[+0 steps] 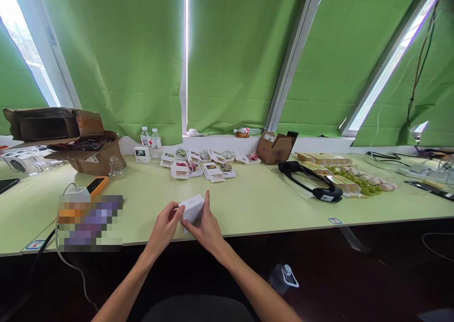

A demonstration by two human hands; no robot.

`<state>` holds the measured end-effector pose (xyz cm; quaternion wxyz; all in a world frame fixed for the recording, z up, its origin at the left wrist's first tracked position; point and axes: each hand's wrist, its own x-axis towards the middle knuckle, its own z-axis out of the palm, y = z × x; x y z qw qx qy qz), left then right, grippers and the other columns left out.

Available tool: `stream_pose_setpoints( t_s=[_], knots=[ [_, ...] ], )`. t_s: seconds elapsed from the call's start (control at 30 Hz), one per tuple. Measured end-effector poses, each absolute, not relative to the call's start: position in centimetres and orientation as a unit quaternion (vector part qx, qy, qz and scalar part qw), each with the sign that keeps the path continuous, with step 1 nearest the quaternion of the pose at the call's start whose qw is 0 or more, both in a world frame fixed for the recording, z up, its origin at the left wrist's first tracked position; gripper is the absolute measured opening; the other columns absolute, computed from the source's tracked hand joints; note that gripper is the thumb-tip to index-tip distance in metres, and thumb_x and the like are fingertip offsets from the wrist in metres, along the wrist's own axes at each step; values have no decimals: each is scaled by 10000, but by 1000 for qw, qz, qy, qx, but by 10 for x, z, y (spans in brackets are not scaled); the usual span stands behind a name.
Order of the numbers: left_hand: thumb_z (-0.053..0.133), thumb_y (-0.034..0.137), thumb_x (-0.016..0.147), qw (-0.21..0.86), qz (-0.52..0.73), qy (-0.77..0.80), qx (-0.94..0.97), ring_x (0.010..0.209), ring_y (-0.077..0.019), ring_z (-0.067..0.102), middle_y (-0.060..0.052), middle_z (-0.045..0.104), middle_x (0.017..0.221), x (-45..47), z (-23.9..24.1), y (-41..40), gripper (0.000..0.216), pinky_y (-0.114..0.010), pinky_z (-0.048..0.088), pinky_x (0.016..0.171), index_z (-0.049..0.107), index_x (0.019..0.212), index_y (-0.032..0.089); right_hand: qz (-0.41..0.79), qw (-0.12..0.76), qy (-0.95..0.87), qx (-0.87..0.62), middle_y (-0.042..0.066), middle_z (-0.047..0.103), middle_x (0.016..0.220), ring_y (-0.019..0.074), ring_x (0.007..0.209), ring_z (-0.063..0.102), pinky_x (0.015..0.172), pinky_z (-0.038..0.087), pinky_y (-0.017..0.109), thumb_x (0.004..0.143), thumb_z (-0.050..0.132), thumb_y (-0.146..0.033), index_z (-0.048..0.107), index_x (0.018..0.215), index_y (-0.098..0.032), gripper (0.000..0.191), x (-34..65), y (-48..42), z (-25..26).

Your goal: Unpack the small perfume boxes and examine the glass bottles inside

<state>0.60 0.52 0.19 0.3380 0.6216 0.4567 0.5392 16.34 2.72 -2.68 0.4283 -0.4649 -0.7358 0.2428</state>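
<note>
A small white box [192,207] with fine printed text is held between my two hands, just over the table's front edge. My left hand [168,221] grips its left side, the thumb pressed against the box. On the other side, my right hand [205,225] has its thumb along the lower part and its index finger pointing up beside the box. Beyond them on the table lie several opened white boxes [180,169] with round ornament-like items on or beside them. One upright white box [142,155] with a dark picture stands to their left.
Two water bottles [156,142] stand at the back. Cardboard boxes [92,156] are stacked at left, near an orange device [98,185] with a cable. A brown carton [275,148], a black headset [312,182] and egg-like items in trays [369,182] sit at right. A jug [283,278] is on the floor.
</note>
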Motion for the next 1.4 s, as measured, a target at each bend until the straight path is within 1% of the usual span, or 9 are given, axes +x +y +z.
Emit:
stream_pose_setpoints(
  t_s=[0.17, 0.27, 0.37, 0.57, 0.7, 0.8, 1.03, 1.27, 1.4],
  knots=[
    [499, 443, 890, 344, 545, 453, 617, 719, -144, 577, -2, 622, 782, 7, 1, 5, 279, -236, 448, 656, 526, 798, 181, 231, 420, -753, -450, 162, 271, 1511, 312, 1262, 469, 914, 479, 431, 745, 681, -483, -232, 1457, -227, 1186, 162, 28, -31],
    [525, 434, 879, 354, 555, 443, 609, 887, -180, 620, -64, 655, 1031, 9, -2, 4, 285, -270, 487, 742, 470, 752, 185, 214, 394, -773, -450, 179, 314, 1487, 320, 1244, 479, 908, 479, 435, 770, 657, -462, -161, 1481, -202, 1114, 161, 27, -33],
    [533, 435, 873, 351, 557, 448, 605, 1084, -239, 589, -112, 583, 1262, 10, -5, 4, 296, -318, 497, 829, 470, 731, 183, 202, 363, -795, -441, 184, 389, 1440, 322, 1205, 508, 917, 469, 434, 784, 643, -445, -27, 1504, -182, 1018, 160, 27, -34],
    [418, 424, 935, 342, 568, 452, 597, 1241, -230, 501, -75, 587, 1287, 10, -11, 10, 296, -358, 408, 1011, 593, 1015, 199, 202, 347, -808, -430, 161, 491, 1358, 308, 1159, 539, 919, 455, 404, 772, 661, -414, 190, 1475, -175, 880, 161, 26, -29],
    [474, 437, 910, 366, 561, 458, 584, 1207, -234, 535, -93, 582, 1285, 9, -19, 15, 341, -365, 454, 966, 511, 1165, 214, 210, 340, -820, -411, 90, 624, 1165, 246, 1028, 598, 863, 467, 335, 790, 640, -313, 480, 1285, -207, 530, 162, 23, -21],
    [483, 440, 902, 393, 535, 457, 593, 1201, -232, 544, -108, 553, 1322, 7, -23, 19, 454, -373, 460, 971, 413, 1294, 221, 217, 346, -820, -402, 58, 653, 1087, 225, 995, 601, 855, 467, 318, 795, 635, -290, 573, 1142, -212, 361, 164, 23, -15],
    [625, 412, 808, 358, 492, 469, 640, 1171, -244, 562, -118, 532, 1335, 1, -27, 23, 602, -411, 446, 995, 407, 1333, 212, 301, 336, -802, -391, 39, 699, 951, 188, 782, 625, 713, 498, 289, 807, 632, -302, 622, 1087, -172, 309, 179, 35, -14],
    [610, 418, 817, 351, 531, 449, 627, 1002, -216, 645, -86, 661, 1091, 3, -30, 23, 334, -407, 500, 905, 519, 1033, 180, 323, 357, -797, -365, 47, 690, 1032, 202, 859, 638, 764, 511, 313, 790, 640, -263, 575, 1183, -182, 406, 188, 47, -23],
    [594, 425, 826, 353, 532, 455, 621, 1028, -227, 644, -92, 675, 1085, 2, -31, 24, 317, -425, 498, 914, 499, 1005, 182, 331, 384, -784, -358, 61, 675, 1097, 218, 933, 646, 799, 517, 336, 779, 642, -222, 552, 1209, -204, 440, 189, 52, -26]
  ],
)
